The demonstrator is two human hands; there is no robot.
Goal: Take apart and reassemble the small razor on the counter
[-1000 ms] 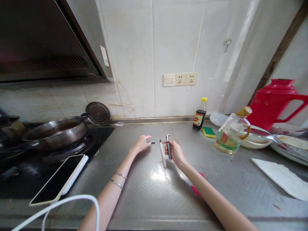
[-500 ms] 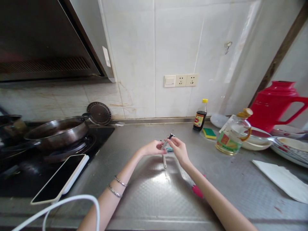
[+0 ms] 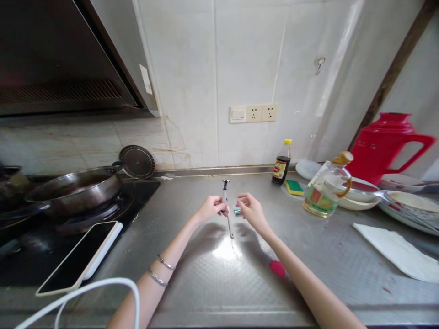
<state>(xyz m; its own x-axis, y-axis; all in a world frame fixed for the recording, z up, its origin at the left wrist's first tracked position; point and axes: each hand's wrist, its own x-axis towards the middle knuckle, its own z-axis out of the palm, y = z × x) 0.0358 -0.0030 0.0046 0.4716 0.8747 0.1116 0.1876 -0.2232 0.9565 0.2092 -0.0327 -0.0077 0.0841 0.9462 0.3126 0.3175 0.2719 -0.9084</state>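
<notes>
My left hand (image 3: 211,208) is closed round the grey handle of a small razor-like tool (image 3: 224,194). The tool stands nearly upright, with a black neck and a narrow T-shaped head at the top. To its right, my right hand (image 3: 253,211) is open, fingers curved and apart, holding nothing that I can see. Close to its fingertips lies a small green and silver cylinder (image 3: 237,211), battery-like and partly covered. Below my left fingers a slim pale handle (image 3: 231,229) with a hole at its end rests on the steel counter (image 3: 192,278); its upper part is hidden.
On the left are a pan (image 3: 78,185) on the stove and a phone (image 3: 80,258) with a white cable (image 3: 113,282). To the right stand a soy sauce bottle (image 3: 281,167), a sponge (image 3: 294,187), an oil jug (image 3: 320,196), bowls (image 3: 360,205) and a red thermos (image 3: 382,148).
My right hand has come off the razor-like tool and moved slightly apart from it. The tool has turned from a tilt to nearly upright in my left hand. The whole view has shifted slightly.
</notes>
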